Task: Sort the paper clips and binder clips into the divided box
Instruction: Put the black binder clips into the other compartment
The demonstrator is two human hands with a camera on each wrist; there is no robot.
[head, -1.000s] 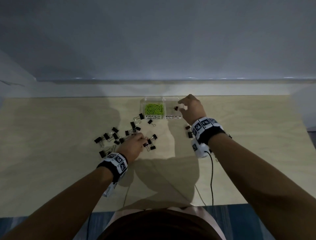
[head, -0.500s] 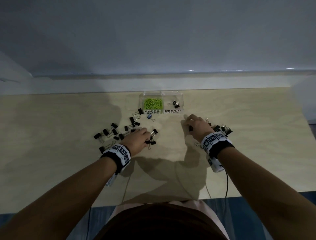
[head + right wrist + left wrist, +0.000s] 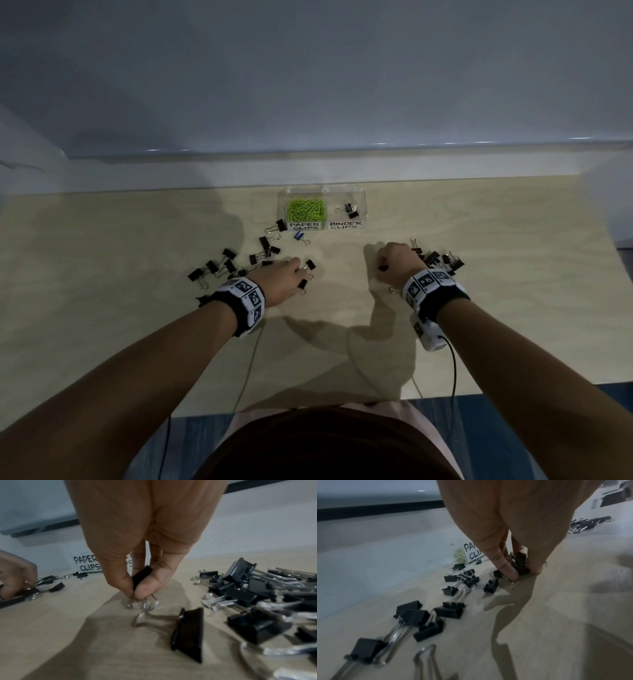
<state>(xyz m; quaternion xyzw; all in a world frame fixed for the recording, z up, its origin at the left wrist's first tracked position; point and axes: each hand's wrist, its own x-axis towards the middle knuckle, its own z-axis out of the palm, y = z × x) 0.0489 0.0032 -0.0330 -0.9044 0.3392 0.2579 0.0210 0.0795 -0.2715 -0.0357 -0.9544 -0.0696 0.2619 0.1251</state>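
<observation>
Green paper clips (image 3: 306,209), two black binder clips (image 3: 350,210) in separate compartments.

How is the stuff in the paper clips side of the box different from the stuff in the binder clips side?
The paper clips are bright green; the binder clips in the box are black with silvery handles. The paper clips make a full heap in the left compartment; only a couple of binder clips lie in the right one. Each paper clip looks thin and wiry, each binder clip chunkier. Both share the clear divided box, behind handwritten labels.
</observation>
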